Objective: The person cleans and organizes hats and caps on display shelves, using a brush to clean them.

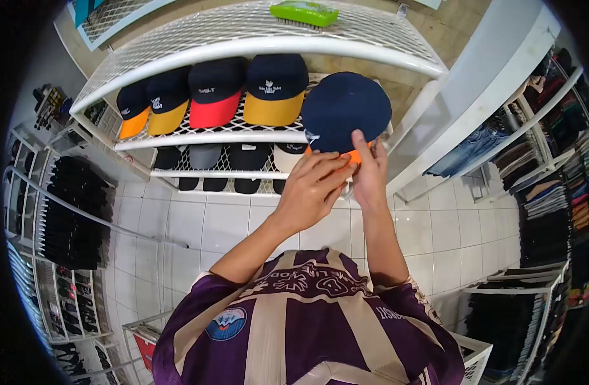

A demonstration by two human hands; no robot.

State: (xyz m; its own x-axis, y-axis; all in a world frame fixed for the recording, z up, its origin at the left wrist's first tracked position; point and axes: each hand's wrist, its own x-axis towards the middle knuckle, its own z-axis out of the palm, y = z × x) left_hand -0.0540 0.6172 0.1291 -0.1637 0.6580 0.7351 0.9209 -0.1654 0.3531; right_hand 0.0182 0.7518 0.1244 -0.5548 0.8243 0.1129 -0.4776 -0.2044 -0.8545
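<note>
Both hands were on the navy fabric cap with an orange brim point(342, 109), held at the right end of the middle tier of the white wire-mesh shelf rack point(243, 29). Left hand point(310, 189): fingers curled down over the brim, gripping it. Right hand point(370, 173): thumb pressed up on the crown, the other fingers wrapped behind the brim, closed on the cap. The cap faced crown-out, just beside the navy cap with a yellow brim point(275, 86). Further left in the same row were the black cap with a red brim point(215, 90), another navy-and-yellow cap point(166, 96) and a navy-and-orange cap point(133, 106). The tier below held dark, grey and white caps point(204, 157). A green plastic brush point(304, 11) lay on the top tier. The floor was white tile point(230, 224).
</note>
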